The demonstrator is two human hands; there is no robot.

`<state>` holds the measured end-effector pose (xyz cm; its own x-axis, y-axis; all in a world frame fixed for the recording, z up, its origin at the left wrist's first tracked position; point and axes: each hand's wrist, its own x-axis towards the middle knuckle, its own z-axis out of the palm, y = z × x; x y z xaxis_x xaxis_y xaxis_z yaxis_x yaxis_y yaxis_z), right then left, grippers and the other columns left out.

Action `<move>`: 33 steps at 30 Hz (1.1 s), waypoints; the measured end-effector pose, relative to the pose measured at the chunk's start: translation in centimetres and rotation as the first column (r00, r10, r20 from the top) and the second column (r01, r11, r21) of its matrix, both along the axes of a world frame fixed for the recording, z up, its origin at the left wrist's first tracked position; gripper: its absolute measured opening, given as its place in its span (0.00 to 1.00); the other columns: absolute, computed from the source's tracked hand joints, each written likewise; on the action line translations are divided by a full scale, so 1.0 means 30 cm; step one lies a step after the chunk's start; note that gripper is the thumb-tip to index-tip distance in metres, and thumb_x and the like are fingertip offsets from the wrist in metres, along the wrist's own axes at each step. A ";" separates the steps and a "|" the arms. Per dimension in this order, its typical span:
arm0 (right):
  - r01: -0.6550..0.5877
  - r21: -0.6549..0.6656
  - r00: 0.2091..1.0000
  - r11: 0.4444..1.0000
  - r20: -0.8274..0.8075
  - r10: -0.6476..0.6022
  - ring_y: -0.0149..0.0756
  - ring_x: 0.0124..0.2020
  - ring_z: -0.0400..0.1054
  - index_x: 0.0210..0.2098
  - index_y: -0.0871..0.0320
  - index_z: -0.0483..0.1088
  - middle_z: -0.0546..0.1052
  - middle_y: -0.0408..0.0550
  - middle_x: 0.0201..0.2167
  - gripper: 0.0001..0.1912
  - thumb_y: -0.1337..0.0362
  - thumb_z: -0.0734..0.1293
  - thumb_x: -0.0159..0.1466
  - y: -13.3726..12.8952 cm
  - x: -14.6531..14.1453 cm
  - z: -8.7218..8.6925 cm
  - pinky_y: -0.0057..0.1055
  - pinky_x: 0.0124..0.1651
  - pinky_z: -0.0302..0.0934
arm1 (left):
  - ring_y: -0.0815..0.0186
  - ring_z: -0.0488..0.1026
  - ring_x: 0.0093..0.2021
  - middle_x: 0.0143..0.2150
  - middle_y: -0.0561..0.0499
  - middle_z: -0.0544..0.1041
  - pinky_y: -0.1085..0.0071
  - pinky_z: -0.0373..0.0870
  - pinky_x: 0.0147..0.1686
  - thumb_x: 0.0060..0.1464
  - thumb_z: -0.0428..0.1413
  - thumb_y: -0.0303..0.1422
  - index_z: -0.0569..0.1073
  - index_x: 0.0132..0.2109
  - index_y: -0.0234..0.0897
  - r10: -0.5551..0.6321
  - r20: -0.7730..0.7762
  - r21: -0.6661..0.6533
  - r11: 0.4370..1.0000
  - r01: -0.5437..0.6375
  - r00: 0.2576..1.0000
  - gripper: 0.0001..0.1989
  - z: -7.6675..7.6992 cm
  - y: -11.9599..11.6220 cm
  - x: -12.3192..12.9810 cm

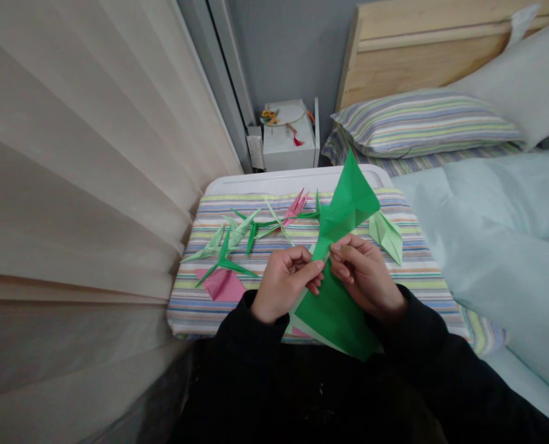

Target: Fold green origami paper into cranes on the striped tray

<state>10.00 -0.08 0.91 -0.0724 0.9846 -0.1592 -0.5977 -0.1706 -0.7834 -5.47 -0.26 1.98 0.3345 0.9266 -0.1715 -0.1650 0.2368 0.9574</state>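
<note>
My left hand [286,285] and my right hand [364,275] pinch a large sheet of green origami paper [335,314] between them, and a folded point of it [350,197] rises away from me. A pale green folded piece [386,236] lies just beyond my right hand. Left of my hands, several folded paper cranes in green and pink lie on a striped cloth [320,231], including a dark green crane [225,259] and a pink crane [295,208]. A flat pink paper piece [221,285] lies nearest my left wrist.
The striped cloth covers a white board [292,180] with a raised rim. A beige curtain [71,185] fills the left side. To the right are a striped pillow [422,123] and a pale blue blanket [500,246]. Behind stands a white box [287,139] holding a round hoop with a red tassel.
</note>
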 end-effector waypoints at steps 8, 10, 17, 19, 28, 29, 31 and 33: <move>-0.042 0.018 0.997 0.999 0.059 0.041 0.23 0.12 0.56 0.24 0.57 0.70 0.67 0.35 0.12 0.13 0.63 0.78 0.53 -0.003 -0.006 0.007 0.22 0.16 0.45 | 0.74 0.68 0.18 0.21 0.54 0.73 0.77 0.66 0.19 0.53 0.65 0.36 0.69 0.25 0.34 0.010 -0.045 0.057 0.998 -0.007 0.999 0.15 -0.001 0.001 -0.007; -0.121 0.007 0.988 0.993 0.097 0.120 0.23 0.12 0.55 0.22 0.57 0.69 0.68 0.37 0.11 0.14 0.62 0.78 0.52 -0.008 -0.007 0.009 0.23 0.16 0.45 | 0.74 0.67 0.17 0.20 0.55 0.72 0.77 0.65 0.18 0.53 0.64 0.35 0.69 0.25 0.34 0.019 -0.060 0.097 0.995 -0.014 0.998 0.15 0.002 -0.001 -0.007; -0.183 -0.093 0.976 0.979 0.106 0.192 0.22 0.15 0.51 0.17 0.58 0.67 0.62 0.36 0.12 0.21 0.55 0.77 0.54 -0.016 0.000 0.017 0.25 0.18 0.46 | 0.74 0.67 0.18 0.20 0.57 0.70 0.77 0.66 0.19 0.53 0.65 0.35 0.69 0.29 0.36 0.233 0.040 0.193 0.952 -0.236 0.972 0.13 -0.011 -0.002 -0.006; -0.170 -0.106 0.979 0.980 0.096 0.180 0.21 0.15 0.49 0.18 0.59 0.68 0.62 0.35 0.13 0.20 0.55 0.78 0.53 -0.016 0.001 0.015 0.25 0.18 0.44 | 0.73 0.68 0.19 0.21 0.57 0.70 0.77 0.66 0.19 0.52 0.66 0.35 0.71 0.30 0.35 0.224 0.058 0.185 0.955 -0.231 0.973 0.12 -0.013 -0.002 -0.004; -0.221 -0.088 0.953 0.971 0.192 0.234 0.24 0.17 0.51 0.15 0.57 0.66 0.62 0.37 0.13 0.23 0.51 0.77 0.54 -0.020 -0.004 0.013 0.27 0.20 0.45 | 0.73 0.69 0.18 0.20 0.57 0.71 0.77 0.67 0.19 0.47 0.65 0.32 0.71 0.29 0.34 0.231 -0.037 0.161 0.962 -0.222 0.972 0.10 0.008 -0.002 0.004; -0.209 -0.089 0.955 0.974 0.196 0.223 0.24 0.16 0.50 0.15 0.57 0.66 0.62 0.37 0.13 0.23 0.51 0.77 0.54 -0.019 -0.004 0.015 0.27 0.20 0.45 | 0.73 0.69 0.17 0.20 0.57 0.70 0.77 0.66 0.18 0.47 0.65 0.32 0.71 0.28 0.35 0.249 -0.037 0.174 0.955 -0.239 0.968 0.10 0.008 -0.002 0.004; -0.169 -0.106 0.963 0.980 0.193 0.187 0.23 0.16 0.49 0.16 0.57 0.67 0.61 0.36 0.12 0.22 0.51 0.77 0.53 -0.017 -0.002 0.016 0.27 0.20 0.45 | 0.74 0.67 0.16 0.19 0.57 0.70 0.78 0.65 0.17 0.47 0.65 0.31 0.71 0.28 0.35 0.296 -0.030 0.200 0.938 -0.284 0.955 0.09 0.004 -0.002 0.003; -0.133 -0.137 0.971 0.982 0.181 0.157 0.22 0.16 0.48 0.16 0.58 0.68 0.60 0.36 0.12 0.22 0.51 0.78 0.52 -0.017 0.000 0.017 0.27 0.20 0.45 | 0.75 0.66 0.15 0.19 0.58 0.69 0.78 0.64 0.16 0.46 0.64 0.31 0.71 0.28 0.35 0.344 -0.011 0.224 0.916 -0.333 0.939 0.09 -0.003 -0.001 0.002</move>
